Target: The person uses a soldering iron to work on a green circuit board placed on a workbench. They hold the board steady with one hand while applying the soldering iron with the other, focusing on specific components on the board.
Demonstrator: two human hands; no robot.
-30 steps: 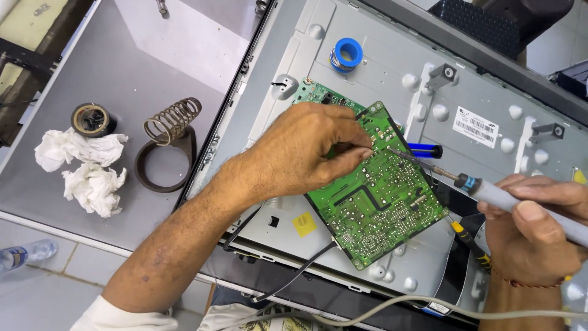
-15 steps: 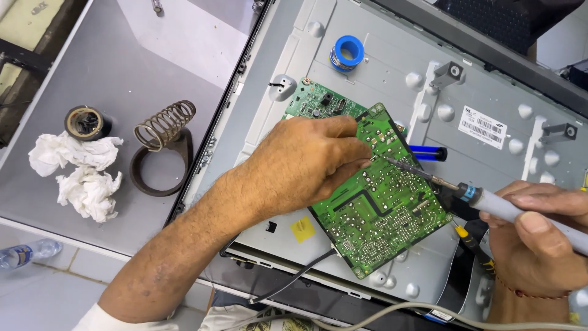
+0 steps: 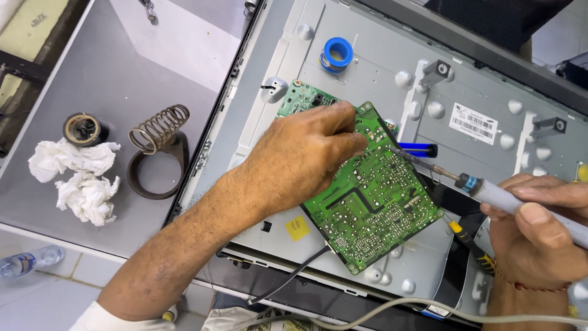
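Observation:
A green circuit board (image 3: 373, 202) lies solder side up on the grey metal back panel (image 3: 380, 61) of a flat screen. My left hand (image 3: 306, 156) rests on the board's upper left part, fingers curled and pinching near its top edge; what the fingertips hold is hidden. My right hand (image 3: 539, 227) grips a soldering iron (image 3: 490, 190) with a grey handle. Its metal tip touches the board near my left fingertips.
A blue roll (image 3: 337, 54) sits on the panel's top. A coiled-spring iron stand (image 3: 156, 147), a dark tape roll (image 3: 82, 130) and crumpled white tissues (image 3: 76, 181) lie on the grey table at left. A yellow-handled tool (image 3: 468, 242) lies right of the board. Cables run along the bottom.
The iron's tip has moved slightly left along the board toward my left fingertips. My left hand stays on the board.

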